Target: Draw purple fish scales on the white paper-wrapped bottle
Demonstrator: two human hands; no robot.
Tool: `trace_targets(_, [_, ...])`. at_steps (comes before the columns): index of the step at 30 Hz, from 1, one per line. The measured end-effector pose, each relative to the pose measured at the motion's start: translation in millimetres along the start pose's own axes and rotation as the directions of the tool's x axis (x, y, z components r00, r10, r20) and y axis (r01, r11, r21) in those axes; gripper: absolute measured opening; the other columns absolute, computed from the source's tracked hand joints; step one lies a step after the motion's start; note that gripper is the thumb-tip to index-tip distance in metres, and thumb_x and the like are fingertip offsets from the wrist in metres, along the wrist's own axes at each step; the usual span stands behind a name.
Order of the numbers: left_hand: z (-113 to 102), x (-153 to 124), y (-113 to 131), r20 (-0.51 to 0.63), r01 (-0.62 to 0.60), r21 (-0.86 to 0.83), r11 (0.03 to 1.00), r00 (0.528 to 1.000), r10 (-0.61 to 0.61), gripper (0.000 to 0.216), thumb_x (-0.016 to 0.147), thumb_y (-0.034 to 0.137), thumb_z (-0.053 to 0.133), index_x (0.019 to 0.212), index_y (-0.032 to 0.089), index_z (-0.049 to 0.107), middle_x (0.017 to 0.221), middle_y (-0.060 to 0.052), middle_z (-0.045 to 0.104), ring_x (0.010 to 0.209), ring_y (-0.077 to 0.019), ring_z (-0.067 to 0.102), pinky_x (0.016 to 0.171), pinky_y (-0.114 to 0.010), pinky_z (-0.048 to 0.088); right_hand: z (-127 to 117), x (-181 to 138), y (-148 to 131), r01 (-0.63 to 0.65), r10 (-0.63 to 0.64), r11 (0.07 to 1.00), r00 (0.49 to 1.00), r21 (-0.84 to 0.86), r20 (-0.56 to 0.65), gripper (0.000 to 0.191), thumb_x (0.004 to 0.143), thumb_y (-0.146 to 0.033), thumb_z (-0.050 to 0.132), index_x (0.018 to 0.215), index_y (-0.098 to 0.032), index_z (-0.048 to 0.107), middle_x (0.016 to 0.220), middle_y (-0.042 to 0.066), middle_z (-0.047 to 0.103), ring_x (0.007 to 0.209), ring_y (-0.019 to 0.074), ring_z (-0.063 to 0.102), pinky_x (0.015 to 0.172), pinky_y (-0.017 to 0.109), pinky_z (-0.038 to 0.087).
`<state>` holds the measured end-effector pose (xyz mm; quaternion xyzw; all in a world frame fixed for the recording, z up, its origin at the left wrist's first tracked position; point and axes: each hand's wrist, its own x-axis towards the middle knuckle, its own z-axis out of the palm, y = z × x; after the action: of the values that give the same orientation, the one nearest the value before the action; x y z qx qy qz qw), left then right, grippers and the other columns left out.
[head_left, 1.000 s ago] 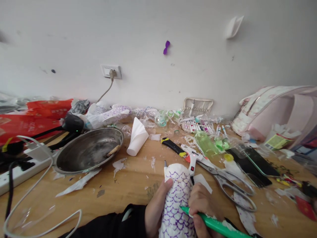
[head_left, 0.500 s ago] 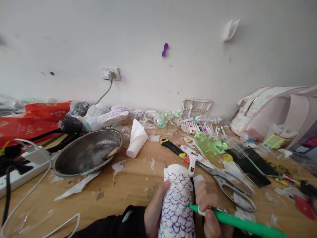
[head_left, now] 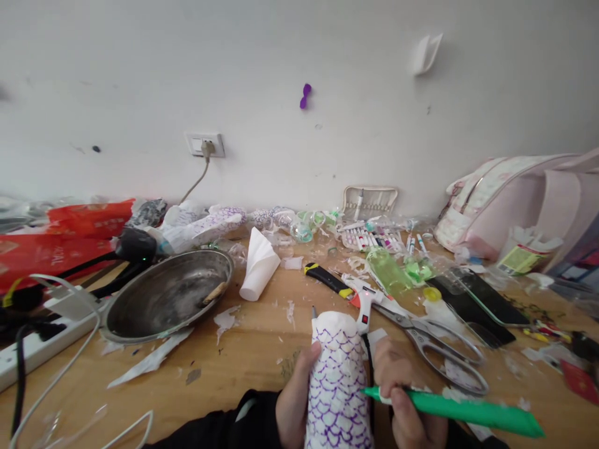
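Note:
My left hand (head_left: 294, 399) is wrapped round a white rounded object (head_left: 336, 380) covered in purple scale marks, held upright at the table's near edge. My right hand (head_left: 406, 399) is closed on a green marker (head_left: 461, 411), its tip touching the right side of the white object. The marker's body points out to the right. A black sleeve covers my left forearm at the bottom of the view.
A metal pan (head_left: 168, 293) lies at left by a power strip (head_left: 32, 340) and cables. Scissors (head_left: 433, 343), a glue gun (head_left: 362, 299), a utility knife (head_left: 327, 279), markers (head_left: 374, 237) and a phone (head_left: 472, 305) crowd the right. A white paper cup (head_left: 258, 265) lies tipped mid-table. Paper scraps litter the wood.
My right hand has turned the green marker from slanting down-right to nearly level, pointing right. The white object has stayed in my left hand.

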<state>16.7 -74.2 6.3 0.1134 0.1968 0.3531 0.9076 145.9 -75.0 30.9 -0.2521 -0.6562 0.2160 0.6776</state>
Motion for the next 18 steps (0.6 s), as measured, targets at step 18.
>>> trace_targets(18, [0.7, 1.1, 1.3, 0.027, 0.0, 0.013, 1.0, 1.0, 0.0, 0.063, 0.065, 0.055, 0.063, 0.11, 0.011, 0.063, 0.107, -0.014, 0.068, 0.118, -0.0334, 0.05, 0.107, -0.045, 0.024, -1.2, -4.2, 11.4, -0.136, 0.135, 0.989, 0.991, 0.058, 0.024, 0.024, 0.092, -0.029, 0.035, 0.073, -0.02, 0.046, 0.061, -0.002, 0.042, 0.06, 0.0147, 0.044, 0.055, 0.029, 0.035])
